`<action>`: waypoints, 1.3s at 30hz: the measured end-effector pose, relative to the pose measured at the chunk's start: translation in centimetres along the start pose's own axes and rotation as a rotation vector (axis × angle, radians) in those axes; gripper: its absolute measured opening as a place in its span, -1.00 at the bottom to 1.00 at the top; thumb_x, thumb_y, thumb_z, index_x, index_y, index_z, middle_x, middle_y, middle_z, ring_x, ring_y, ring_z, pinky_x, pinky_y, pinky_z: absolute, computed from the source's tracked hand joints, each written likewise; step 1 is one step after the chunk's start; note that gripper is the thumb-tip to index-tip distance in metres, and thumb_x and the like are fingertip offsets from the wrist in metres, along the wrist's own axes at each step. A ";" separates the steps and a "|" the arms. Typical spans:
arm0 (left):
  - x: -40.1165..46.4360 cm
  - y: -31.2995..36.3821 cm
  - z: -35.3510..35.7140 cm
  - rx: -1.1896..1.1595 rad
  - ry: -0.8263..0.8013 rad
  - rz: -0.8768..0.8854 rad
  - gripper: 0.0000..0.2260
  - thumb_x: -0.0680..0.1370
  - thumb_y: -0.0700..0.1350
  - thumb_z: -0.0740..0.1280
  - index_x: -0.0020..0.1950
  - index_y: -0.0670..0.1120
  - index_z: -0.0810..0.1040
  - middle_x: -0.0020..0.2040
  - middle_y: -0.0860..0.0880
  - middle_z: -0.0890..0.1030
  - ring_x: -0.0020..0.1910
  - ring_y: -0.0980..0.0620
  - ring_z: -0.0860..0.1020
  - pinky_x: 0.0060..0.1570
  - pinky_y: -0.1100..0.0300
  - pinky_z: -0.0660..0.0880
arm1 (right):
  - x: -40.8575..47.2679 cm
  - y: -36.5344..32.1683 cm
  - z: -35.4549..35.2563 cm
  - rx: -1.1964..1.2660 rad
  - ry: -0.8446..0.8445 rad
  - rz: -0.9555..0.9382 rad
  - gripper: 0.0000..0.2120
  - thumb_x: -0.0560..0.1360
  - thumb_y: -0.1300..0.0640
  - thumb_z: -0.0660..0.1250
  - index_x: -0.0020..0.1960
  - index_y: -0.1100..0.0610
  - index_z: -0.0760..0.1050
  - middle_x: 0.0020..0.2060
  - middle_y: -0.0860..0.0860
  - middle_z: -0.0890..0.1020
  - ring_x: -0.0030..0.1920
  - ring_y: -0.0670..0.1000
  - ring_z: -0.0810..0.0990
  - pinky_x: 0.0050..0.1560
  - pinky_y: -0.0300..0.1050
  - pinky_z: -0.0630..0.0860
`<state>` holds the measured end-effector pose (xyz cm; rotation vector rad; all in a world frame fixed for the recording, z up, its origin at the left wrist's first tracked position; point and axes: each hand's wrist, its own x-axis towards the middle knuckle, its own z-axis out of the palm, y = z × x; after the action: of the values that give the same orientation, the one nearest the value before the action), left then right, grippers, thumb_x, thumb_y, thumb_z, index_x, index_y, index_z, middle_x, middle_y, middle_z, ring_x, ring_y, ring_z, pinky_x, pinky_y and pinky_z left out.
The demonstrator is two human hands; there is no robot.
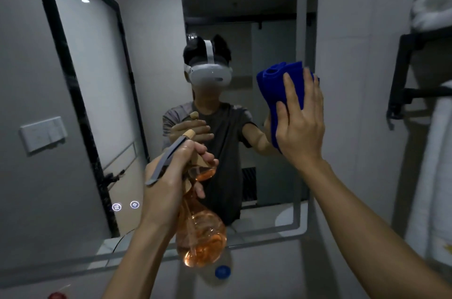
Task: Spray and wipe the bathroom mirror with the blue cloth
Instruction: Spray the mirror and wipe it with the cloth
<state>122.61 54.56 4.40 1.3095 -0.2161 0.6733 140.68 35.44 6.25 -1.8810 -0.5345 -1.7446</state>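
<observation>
We see our right hand (299, 117) raised flat against the large frameless bathroom mirror (156, 59), fingers straight and spread a little, pressing the folded bright blue cloth (276, 83) onto the glass. The cloth lies between our palm and the mirror, near the mirror's right edge at about the height of the reflected head. Its bunched upper folds stick out above and to the left of our fingertips, and a lower strip runs down past the thumb. The reflection of the same arm meets the cloth from behind.

Our left hand (171, 171) is lower and nearer the middle, well apart from the cloth. Its fingers are curled round the neck of a clear orange plastic spray bottle (200, 230), with the grey trigger lever (166, 159) lying across the back of the fingers and the tan nozzle (189, 133) pointing up towards the glass. The bottle's rounded body hangs below the fist, tilted down and right.

In the mirror we see a person in a dark grey T-shirt wearing a white headset (210, 73). Two small lit touch icons (125, 205) glow at the mirror's lower left. A blue bottle cap (222, 271) shows below the spray bottle, and a black towel rack (411, 83) with white towels (433, 176) hangs on the right wall.
</observation>
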 end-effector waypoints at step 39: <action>-3.4 -0.5 -18.2 0.180 0.134 -0.023 -0.74 0.56 0.06 0.31 -0.14 -0.06 0.69 -0.09 -0.24 0.69 -0.22 -0.17 0.61 -0.49 0.17 0.53 | -25.2 -19.4 6.3 0.093 -0.280 -0.155 -0.25 0.45 0.31 0.50 0.52 0.05 0.25 0.52 0.19 0.24 0.53 0.31 0.19 0.52 0.29 0.17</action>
<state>116.20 70.40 -2.61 1.4298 -0.0323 0.7717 131.55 56.13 -17.02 -2.0761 -0.8726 -1.5262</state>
